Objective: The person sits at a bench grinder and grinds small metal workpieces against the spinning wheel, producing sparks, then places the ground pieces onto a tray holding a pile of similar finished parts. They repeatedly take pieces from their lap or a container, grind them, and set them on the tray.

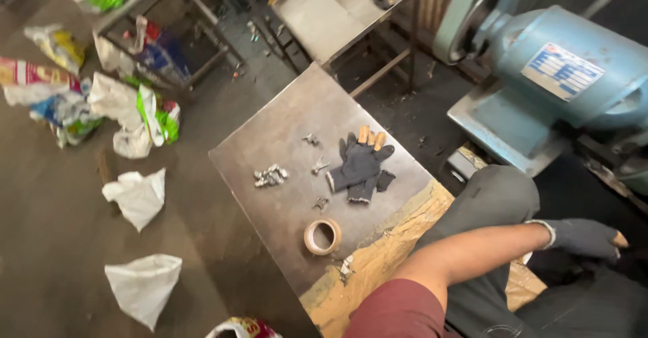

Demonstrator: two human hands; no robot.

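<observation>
Seated at low metal desk [283, 135], view looking down past maroon sleeve.

Left hand [584, 237]: in grey work glove with an orange fingertip, stretched out to the side past the grey-trousered thigh, low beside the blue motor housing [574, 68]. Grip apart, fingers extended loosely, nothing clamped between them as far as visible. Well away from the desk. Right hand: not in view.

On the desk:
- small heap of metal pieces [271, 175] near the middle, untouched
- a few more loose pieces scattered around it (one near the far side, one near the tape; shape too small to tell)
- spare pair of dark gloves [361, 166] with orange fingertips, lying flat, just beside the pieces
- roll of tan tape [322, 237] lying flat near the front edge, apart from the heap
- worn yellowish sheet [398, 243] covering the near corner

Floor: white and printed plastic bags [138, 196] strewn well apart from the desk.

Judged progress: nothing in hand, no piece lifted or brought toward the machine; pieces all resting on the desk, so handling of them looks not yet begun or paused.
</observation>
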